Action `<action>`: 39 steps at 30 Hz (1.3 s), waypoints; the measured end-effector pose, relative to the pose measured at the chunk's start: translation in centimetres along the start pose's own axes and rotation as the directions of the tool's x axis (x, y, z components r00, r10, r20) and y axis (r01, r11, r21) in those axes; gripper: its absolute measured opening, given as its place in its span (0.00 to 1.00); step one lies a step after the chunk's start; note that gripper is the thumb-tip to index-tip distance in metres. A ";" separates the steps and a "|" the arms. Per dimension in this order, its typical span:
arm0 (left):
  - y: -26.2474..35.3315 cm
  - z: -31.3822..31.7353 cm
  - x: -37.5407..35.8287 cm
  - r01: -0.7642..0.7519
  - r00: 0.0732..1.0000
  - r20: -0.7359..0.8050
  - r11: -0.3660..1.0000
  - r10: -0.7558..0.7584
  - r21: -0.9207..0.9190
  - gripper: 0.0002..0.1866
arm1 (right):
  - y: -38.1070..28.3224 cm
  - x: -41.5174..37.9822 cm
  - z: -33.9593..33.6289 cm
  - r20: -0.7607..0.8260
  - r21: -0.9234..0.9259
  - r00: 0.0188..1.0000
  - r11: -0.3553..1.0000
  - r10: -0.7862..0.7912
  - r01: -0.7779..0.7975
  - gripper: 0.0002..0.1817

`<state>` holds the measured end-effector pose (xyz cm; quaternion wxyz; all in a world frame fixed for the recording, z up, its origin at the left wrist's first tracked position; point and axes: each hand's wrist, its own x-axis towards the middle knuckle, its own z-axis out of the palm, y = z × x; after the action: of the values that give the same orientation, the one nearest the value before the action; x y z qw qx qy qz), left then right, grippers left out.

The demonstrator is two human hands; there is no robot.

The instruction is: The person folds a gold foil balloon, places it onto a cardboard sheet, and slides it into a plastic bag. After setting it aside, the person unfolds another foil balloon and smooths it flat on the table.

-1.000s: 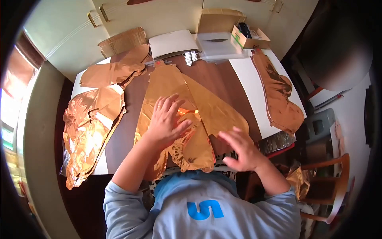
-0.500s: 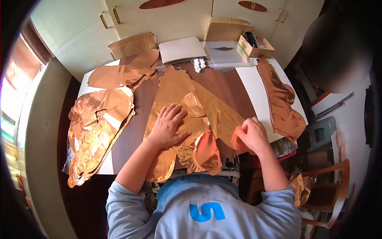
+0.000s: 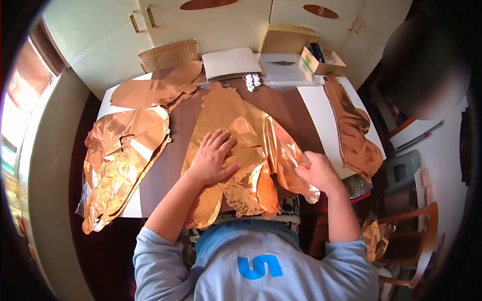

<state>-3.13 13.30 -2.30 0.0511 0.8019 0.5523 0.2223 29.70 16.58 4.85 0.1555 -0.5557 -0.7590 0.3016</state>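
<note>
A copper-coloured foil balloon (image 3: pixel 246 130), flat and uninflated, is spread over the middle of the table. It narrows toward the back, and its lobed, crinkled front edge hangs near my lap. My left hand (image 3: pixel 215 158) lies flat on its left half, fingers stretched out and a ring on one. At the right edge, my right hand (image 3: pixel 322 173) pinches the foil between thumb and curled fingers. That side is raised and creased, with bright reflections along the fold.
More flat foil balloons lie in a left pile (image 3: pixel 125 160), at the back left (image 3: pixel 155 90), and on the right (image 3: pixel 351 130). Along the back stand a white box (image 3: pixel 232 63), white spools (image 3: pixel 252 82), clear plastic sleeves (image 3: pixel 283 69) and a small carton (image 3: pixel 324 62). A wooden chair (image 3: pixel 427 233) stands right.
The right part of the balloon has gone from lying fairly flat to lifted and creased, with my right hand still pinching its edge. My left hand has stayed in place.
</note>
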 end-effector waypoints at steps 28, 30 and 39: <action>-1.5 0.2 0.9 -0.119 0.973 -0.216 0.980 0.082 -0.162 0.22 | -1.5 7.0 9.1 0.253 -0.349 0.860 0.787 -0.444 0.509 0.40; -1.8 0.2 1.0 -0.131 0.977 -0.186 0.985 0.109 -0.109 0.21 | -1.8 6.9 8.9 0.271 -0.356 0.861 0.787 -0.430 0.504 0.41; -0.5 -1.7 1.6 -0.094 0.985 -0.145 0.995 0.090 -0.018 0.23 | -1.7 6.9 9.2 0.248 -0.374 0.866 0.782 -0.433 0.498 0.43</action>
<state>-3.84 14.67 -0.47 0.0105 0.8076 0.5142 0.2887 20.84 20.08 -1.88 0.0430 -0.3466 -0.9291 0.1211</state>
